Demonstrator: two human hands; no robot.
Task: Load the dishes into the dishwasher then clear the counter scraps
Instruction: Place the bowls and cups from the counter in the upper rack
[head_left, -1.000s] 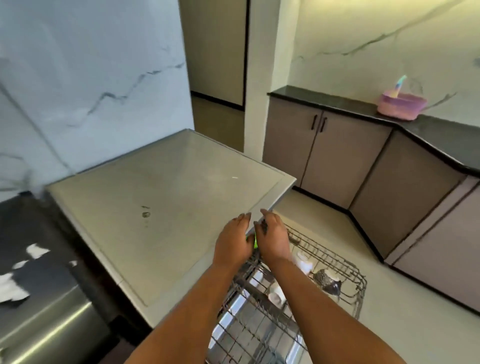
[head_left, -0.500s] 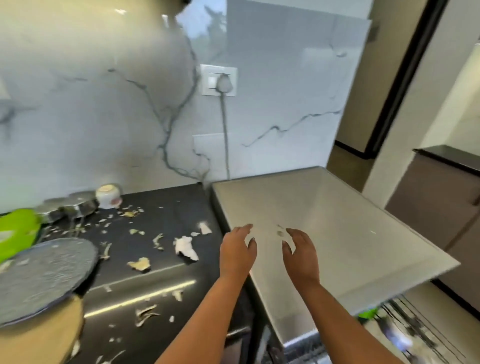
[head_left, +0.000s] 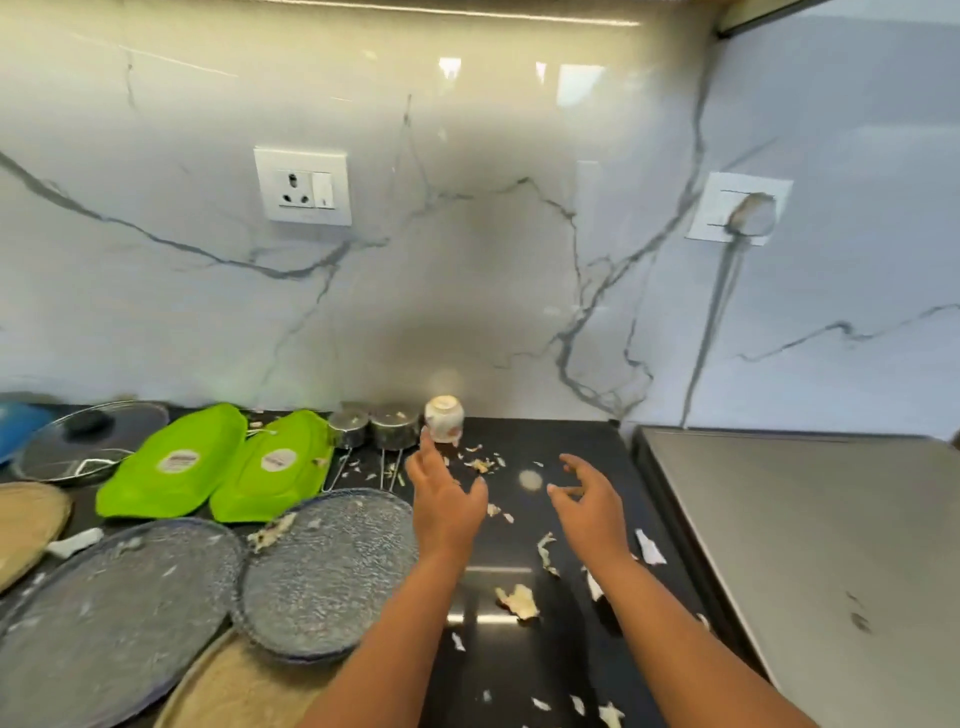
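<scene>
On the black counter (head_left: 561, 457) a small white patterned cup (head_left: 443, 420) lies upside down near the wall. My left hand (head_left: 445, 499) reaches toward it, fingers extended, fingertip just short of the cup, holding nothing. My right hand (head_left: 589, 501) hovers over the counter with fingers loosely spread and empty. Two grey textured plates (head_left: 322, 571) (head_left: 104, 623) lie at the left front. Two small steel strainers (head_left: 384, 431) stand beside the cup. Two green lidded containers (head_left: 218, 465) sit behind the plates. Pale peel scraps (head_left: 517, 600) litter the counter.
A glass pan lid (head_left: 83, 441) rests at the far left. Beige mats (head_left: 31, 519) lie under the plates. The steel dishwasher top (head_left: 810, 545) fills the right side. A wall socket (head_left: 303, 186) and a plugged cord (head_left: 748, 218) are on the marble backsplash.
My view swung left from the dishwasher rack to the counter. Both hands left the rack empty and moved over the counter, the left one toward the cup.
</scene>
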